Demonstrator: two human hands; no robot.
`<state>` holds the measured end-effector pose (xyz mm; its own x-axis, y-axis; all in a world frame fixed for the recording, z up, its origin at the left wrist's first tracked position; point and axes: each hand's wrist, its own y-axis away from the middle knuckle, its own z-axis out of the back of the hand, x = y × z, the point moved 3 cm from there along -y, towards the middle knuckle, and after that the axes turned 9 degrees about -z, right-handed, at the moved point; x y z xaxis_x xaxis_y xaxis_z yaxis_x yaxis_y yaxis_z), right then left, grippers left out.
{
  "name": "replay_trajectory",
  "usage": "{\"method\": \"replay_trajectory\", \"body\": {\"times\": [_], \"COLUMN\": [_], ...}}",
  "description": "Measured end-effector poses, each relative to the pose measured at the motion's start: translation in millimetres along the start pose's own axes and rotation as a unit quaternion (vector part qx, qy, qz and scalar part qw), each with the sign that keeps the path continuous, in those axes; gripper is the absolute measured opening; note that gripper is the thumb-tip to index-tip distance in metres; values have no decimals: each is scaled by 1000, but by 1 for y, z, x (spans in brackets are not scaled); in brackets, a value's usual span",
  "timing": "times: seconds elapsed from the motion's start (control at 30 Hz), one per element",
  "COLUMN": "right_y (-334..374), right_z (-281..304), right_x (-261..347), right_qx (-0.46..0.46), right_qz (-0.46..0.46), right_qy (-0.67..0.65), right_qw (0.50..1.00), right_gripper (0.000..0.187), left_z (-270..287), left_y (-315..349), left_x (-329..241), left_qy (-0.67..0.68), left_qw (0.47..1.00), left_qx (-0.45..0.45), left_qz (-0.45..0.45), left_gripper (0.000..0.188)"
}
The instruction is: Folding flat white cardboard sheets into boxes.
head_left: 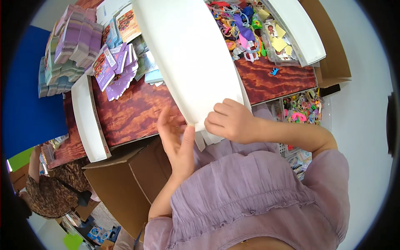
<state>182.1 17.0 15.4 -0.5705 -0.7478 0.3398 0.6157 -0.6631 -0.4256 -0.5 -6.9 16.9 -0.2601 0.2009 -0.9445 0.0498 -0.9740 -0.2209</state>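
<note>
A long white cardboard tray (pixel 196 54) with folded-up side walls stretches from my lap across the table. At its near right end, my right hand (pixel 231 121) is closed, with curled fingers gripping the end edge. My left hand (pixel 177 139) is at the near left corner, its thumb against the corner and its fingers curved along the outside of the side wall. Those fingertips are partly hidden by the wall. Loose white end flaps (pixel 204 139) hang below the tray between my hands.
Stacks of purple and green booklets (pixel 77 41) stand on the red-brown table (pixel 139 106), with fanned purple booklets (pixel 118 68) beside them. Another white tray (pixel 89 118) leans at the table's left edge. Small colourful toys (pixel 246 29) lie right. Below is a brown carton (pixel 125 179); a person (pixel 54 191) is lower left.
</note>
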Motion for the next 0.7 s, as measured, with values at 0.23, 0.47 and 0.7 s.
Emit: {"method": "replay_trajectory", "body": {"times": [0.23, 0.47, 0.7], "right_y": [-7, -23, -12], "right_z": [-6, 1, 8], "right_x": [16, 10, 8], "right_qx": [-87, 27, -42], "right_qz": [1, -154, -83], "right_qy": [9, -82, 47], "right_qw": [996, 984, 995], "right_gripper": [13, 14, 20], "left_z": [-21, -35, -25], "left_y": [-4, -12, -25], "left_x": [3, 5, 12], "left_qy": [312, 284, 236], "left_qw": [901, 934, 949], "left_qx": [-118, -116, -113], "left_qz": [278, 184, 175], "left_gripper": [36, 42, 46]}}
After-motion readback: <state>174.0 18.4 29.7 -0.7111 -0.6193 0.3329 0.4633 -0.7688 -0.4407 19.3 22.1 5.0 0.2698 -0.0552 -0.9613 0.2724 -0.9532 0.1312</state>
